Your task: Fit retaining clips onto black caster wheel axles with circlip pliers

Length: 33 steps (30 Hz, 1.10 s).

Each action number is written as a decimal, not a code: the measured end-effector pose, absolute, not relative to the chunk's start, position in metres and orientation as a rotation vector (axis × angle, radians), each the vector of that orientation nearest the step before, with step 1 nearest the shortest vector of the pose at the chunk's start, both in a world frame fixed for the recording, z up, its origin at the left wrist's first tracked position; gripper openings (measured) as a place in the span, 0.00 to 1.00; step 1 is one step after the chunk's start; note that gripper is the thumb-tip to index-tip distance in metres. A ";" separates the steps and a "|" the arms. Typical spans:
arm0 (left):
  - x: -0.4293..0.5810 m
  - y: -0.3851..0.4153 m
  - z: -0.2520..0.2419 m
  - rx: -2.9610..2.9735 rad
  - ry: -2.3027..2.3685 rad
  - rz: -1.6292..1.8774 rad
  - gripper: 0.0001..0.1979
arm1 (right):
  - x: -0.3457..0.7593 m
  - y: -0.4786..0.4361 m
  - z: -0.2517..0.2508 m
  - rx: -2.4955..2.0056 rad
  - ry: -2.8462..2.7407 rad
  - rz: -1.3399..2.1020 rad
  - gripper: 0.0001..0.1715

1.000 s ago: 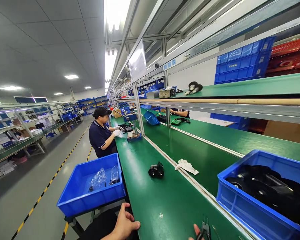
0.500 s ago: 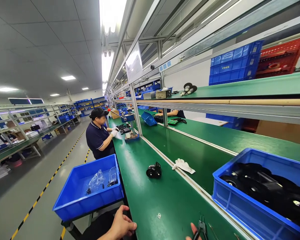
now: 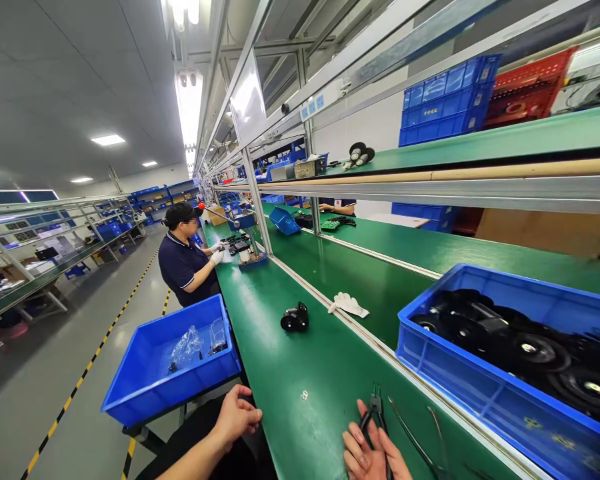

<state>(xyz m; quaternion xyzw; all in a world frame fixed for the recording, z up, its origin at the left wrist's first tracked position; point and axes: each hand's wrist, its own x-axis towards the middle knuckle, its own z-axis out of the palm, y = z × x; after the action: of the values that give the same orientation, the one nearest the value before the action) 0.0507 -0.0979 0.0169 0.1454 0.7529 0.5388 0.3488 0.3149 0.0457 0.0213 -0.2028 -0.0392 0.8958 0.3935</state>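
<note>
My left hand [image 3: 236,417] is at the near edge of the green bench [image 3: 275,373], fingers curled but apart, nothing in it. At the lower right my right hand [image 3: 373,450] holds black-handled pliers [image 3: 375,407], their tips pointing away from me. Small white rings [image 3: 305,395] lie on the bench between my hands. Farther off sits a black wheel assembly [image 3: 295,317]. A white glove [image 3: 349,305] lies across the metal rail. To the right of the pliers is another curved-handled tool [image 3: 413,433].
A blue bin [image 3: 480,387] full of black wheels stands at the right. Left of the bench is a blue bin [image 3: 170,393] with plastic bags. A person in white gloves [image 3: 185,257] works farther along, near a lever press [image 3: 253,260]. A shelf [image 3: 460,140] runs above.
The view has shifted, so the bench items appear farther left and higher. More of my right hand and the pliers now shows. My left hand remains near the bench edge.
</note>
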 end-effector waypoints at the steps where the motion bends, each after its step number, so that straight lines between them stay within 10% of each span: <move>1: 0.051 -0.098 0.019 0.416 1.956 1.416 0.35 | 0.315 0.044 0.024 -0.513 -0.102 2.264 0.27; 12: 0.054 -0.088 0.029 0.653 1.863 1.500 0.25 | 0.305 0.037 0.013 -0.600 -0.507 2.171 0.36; 23: 0.066 -0.075 0.107 0.611 1.700 1.463 0.31 | 0.299 0.009 0.007 -0.601 -1.945 0.874 0.32; 33: 0.084 -0.074 0.135 0.678 1.740 1.325 0.27 | 0.300 0.008 0.009 -0.489 -2.053 0.689 0.34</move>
<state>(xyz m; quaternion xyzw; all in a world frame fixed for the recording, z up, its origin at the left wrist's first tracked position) 0.0843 -0.0740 0.1345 0.2695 0.6920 0.5270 0.4132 0.3001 0.0076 0.0086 -0.1974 -0.8282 0.2779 0.4448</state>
